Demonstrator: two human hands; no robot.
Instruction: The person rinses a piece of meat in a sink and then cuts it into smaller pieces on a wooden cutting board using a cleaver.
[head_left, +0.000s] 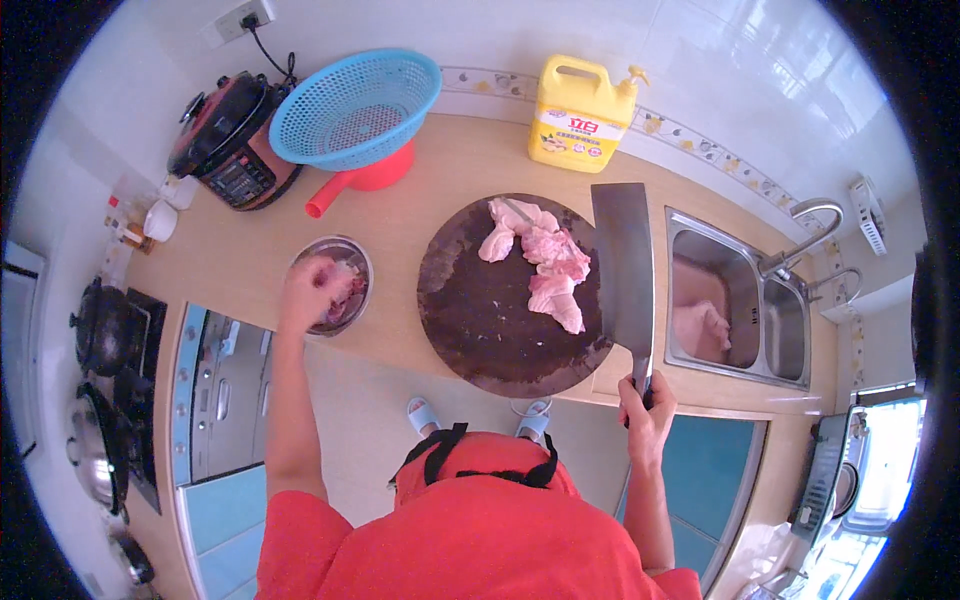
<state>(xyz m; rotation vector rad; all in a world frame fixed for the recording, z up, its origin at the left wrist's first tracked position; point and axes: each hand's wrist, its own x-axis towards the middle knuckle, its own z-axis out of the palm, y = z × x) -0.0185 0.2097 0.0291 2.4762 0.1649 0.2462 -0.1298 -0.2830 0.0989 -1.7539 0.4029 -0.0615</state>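
Note:
My right hand (649, 412) grips the dark handle of a large cleaver (624, 262), its broad blade pointing away from me over the right edge of a round dark chopping board (472, 322). Several pieces of raw pale-pink poultry (555, 255) lie on the board's upper and right part. Over on the left, my left hand (319, 285) is above a round metal bowl (367, 300) that holds darker raw meat pieces (341, 311). That hand is blurred, and whether its fingers hold anything is unclear.
A double steel sink (675, 360) with more raw poultry (701, 326) stands to the right. Behind are a yellow detergent jug (581, 120), a blue plastic colander (356, 112) on a red dipper (382, 169), and an electric pressure cooker (240, 150). A stove with pots (109, 326) is far left.

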